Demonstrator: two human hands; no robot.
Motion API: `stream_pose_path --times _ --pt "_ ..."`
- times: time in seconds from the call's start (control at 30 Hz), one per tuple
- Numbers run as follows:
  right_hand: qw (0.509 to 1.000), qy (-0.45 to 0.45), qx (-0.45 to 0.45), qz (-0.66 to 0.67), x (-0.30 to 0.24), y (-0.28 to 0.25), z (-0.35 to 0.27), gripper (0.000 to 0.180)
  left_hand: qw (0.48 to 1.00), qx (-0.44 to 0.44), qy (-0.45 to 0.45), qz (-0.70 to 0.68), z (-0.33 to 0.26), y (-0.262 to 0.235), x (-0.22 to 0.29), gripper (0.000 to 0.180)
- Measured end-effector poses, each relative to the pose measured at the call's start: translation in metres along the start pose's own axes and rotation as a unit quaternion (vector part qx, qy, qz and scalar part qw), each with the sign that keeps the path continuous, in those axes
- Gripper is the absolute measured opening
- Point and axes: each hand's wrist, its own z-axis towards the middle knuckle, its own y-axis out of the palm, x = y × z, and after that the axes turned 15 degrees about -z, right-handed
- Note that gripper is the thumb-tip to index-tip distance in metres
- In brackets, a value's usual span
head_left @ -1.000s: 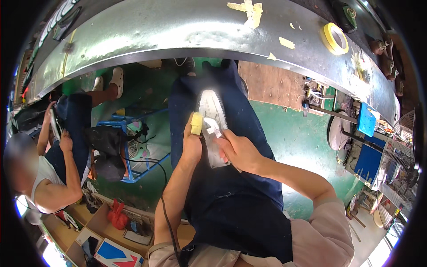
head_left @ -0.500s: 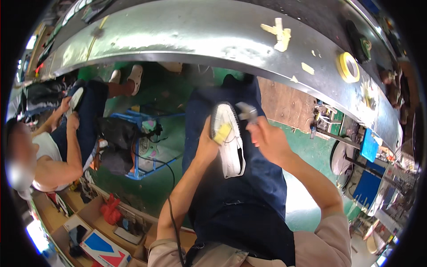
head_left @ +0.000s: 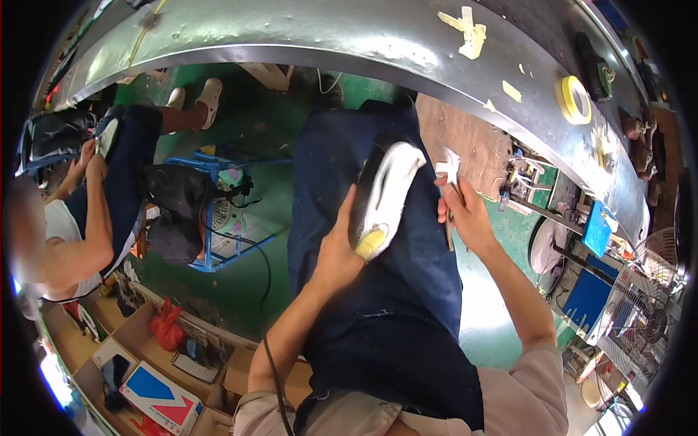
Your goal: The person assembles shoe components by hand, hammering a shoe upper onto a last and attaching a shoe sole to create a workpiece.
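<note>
A white and black shoe [head_left: 391,190] with a yellow patch at its near end lies tilted over my lap. My left hand [head_left: 340,243] is closed round its left side, near the patch. To the right of the shoe, my right hand [head_left: 469,216] grips a small hammer [head_left: 448,164] by its handle. The hammer's metal head points away from me, apart from the shoe. My fingers partly hide the handle.
A metal bench [head_left: 276,62] runs across the far side, bearing a roll of yellow tape [head_left: 574,100]. At left, another person handles a shoe [head_left: 107,138] beside a blue-framed stool [head_left: 211,218]. Cardboard boxes [head_left: 138,334] stand lower left, and a fan [head_left: 647,291] at right.
My left hand has turned the shoe, so its far end now leans right and a different side shows. My right hand has moved the hammer right, away from the shoe.
</note>
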Motion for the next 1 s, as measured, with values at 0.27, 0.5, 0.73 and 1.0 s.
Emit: stream_pose_path --times 0.27,0.5,0.73,1.0 --pt "0.719 -0.456 0.014 -0.524 -0.074 0.008 -0.009 0.022 0.97 -0.054 0.189 -0.139 0.008 0.015 -0.035 0.111" --pt "0.723 -0.419 -0.144 -0.53 -0.09 0.01 -0.005 0.022 0.978 -0.053 0.163 -0.116 0.009 0.008 -0.043 0.114" --pt "0.751 -0.352 -0.144 -0.54 -0.095 0.034 -0.04 0.028 0.867 -0.077 0.062 -0.488 -0.001 0.011 -0.047 0.088" --pt "0.911 -0.249 0.03 -0.328 -0.029 0.104 -0.055 0.026 0.887 0.004 -0.017 -0.461 0.025 0.003 -0.069 0.053"
